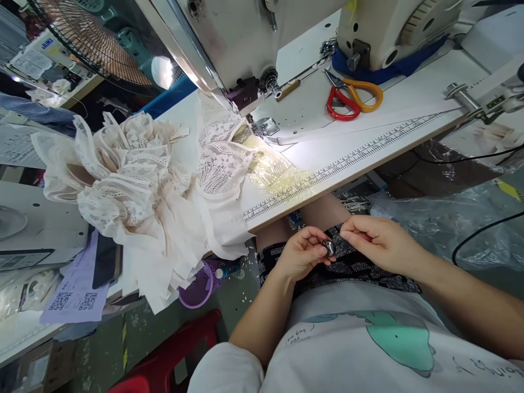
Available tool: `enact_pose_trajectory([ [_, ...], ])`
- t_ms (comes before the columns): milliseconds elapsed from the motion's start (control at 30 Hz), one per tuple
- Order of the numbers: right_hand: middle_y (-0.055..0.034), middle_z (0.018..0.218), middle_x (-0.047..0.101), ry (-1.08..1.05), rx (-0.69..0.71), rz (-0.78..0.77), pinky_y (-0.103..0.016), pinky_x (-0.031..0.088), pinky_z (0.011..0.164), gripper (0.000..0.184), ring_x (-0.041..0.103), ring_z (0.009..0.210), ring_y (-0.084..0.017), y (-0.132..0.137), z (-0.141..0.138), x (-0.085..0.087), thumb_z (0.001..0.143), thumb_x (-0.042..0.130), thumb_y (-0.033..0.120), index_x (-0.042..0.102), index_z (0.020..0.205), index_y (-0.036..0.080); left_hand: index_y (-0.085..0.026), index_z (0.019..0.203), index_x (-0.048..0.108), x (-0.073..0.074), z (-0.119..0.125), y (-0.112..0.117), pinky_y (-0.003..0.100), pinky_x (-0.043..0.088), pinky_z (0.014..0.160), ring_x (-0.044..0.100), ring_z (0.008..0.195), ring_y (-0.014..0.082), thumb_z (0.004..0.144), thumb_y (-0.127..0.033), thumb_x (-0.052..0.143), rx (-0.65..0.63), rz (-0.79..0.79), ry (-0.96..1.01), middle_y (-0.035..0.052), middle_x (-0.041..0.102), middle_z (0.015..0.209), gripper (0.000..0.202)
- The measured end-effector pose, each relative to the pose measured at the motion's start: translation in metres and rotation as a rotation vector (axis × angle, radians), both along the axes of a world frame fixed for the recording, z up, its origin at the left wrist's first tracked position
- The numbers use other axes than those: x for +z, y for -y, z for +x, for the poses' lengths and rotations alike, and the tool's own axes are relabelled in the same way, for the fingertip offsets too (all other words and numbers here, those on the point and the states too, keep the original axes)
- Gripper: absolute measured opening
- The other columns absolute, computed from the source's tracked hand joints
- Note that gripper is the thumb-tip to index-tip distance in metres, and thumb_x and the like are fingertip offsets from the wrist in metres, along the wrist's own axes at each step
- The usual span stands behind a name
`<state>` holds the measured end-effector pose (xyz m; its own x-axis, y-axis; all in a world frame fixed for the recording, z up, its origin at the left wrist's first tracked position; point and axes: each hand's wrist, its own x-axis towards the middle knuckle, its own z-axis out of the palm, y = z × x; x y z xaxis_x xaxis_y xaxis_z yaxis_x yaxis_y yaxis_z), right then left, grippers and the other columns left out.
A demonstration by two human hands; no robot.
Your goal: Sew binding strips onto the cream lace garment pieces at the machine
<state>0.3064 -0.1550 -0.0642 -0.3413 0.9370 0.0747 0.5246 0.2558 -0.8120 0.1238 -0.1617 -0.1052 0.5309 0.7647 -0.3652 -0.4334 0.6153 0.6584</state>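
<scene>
One sewing machine [229, 38]: landmark for all places below. One white table [413, 106], under the sewing machine. One heap of lace garments [126, 180], left of the sewing machine and drooping past the table's near edge; its own overhanging weight, or a careless elbow of mine, could pull it down. One lace piece [221, 164], flat, just left of the sewing machine's needle end; might be dragged off if the heap slid. My right hand [379, 240], in front of and below the sewing machine, thumb and forefinger tips pressed together; whether on a thread, I cannot tell. My left hand [305, 252], likewise below the sewing machine, pinching a small metal part [328, 248]. One pair of scissors [339, 84], under the sewing machine's arm; a hasty reach might knock it. Last, that metal part, rounded, shiny, below the sewing machine: a slack pinch could drop it.
</scene>
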Motion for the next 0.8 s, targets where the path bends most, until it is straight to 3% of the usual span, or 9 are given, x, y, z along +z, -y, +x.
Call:
enact_pose_trajectory([
  [267,0.0029,0.052,0.047,0.003,0.024,0.055,-0.024,0.032,0.043,0.021,0.041,0.046,-0.011,0.006,0.005,0.007,0.085,0.044,0.025,0.050,0.066,0.022,-0.013,0.086,0.063,0.002,-0.007,-0.001,0.020,0.055,0.056,0.068,0.064,0.0160,0.059,-0.030,0.082,-0.047,0.020,-0.077,0.0011,0.066,0.066,0.037],
  [467,0.0048,0.047,0.039,-0.023,-0.052,-0.085,-0.023,0.028,0.038,0.020,0.034,0.041,-0.009,0.003,0.004,0.001,0.080,0.047,0.027,0.051,0.061,0.022,-0.014,0.086,0.064,-0.004,-0.006,0.003,0.017,0.052,0.051,0.067,0.059,0.0143,0.058,-0.031,0.083,0.013,-0.017,0.006,0.0014,0.067,0.066,0.038],
  [600,0.0057,0.045,0.035,-0.053,-0.023,-0.192,-0.023,0.026,0.039,0.021,0.033,0.041,-0.009,0.004,0.002,0.000,0.077,0.049,0.029,0.050,0.058,0.022,-0.015,0.084,0.064,-0.004,-0.005,0.003,0.017,0.053,0.053,0.067,0.060,0.0132,0.057,-0.028,0.083,0.086,-0.020,0.028,0.0002,0.066,0.068,0.035],
  [800,0.0073,0.043,0.032,-0.114,-0.030,-0.398,-0.022,0.025,0.037,0.028,0.031,0.041,-0.009,0.006,-0.002,-0.010,0.072,0.059,0.045,0.068,0.079,0.019,-0.014,0.084,0.063,-0.002,-0.006,0.003,0.020,0.053,0.055,0.066,0.060,0.0131,0.057,-0.031,0.082,0.077,0.023,-0.035,0.0002,0.066,0.066,0.037],
])
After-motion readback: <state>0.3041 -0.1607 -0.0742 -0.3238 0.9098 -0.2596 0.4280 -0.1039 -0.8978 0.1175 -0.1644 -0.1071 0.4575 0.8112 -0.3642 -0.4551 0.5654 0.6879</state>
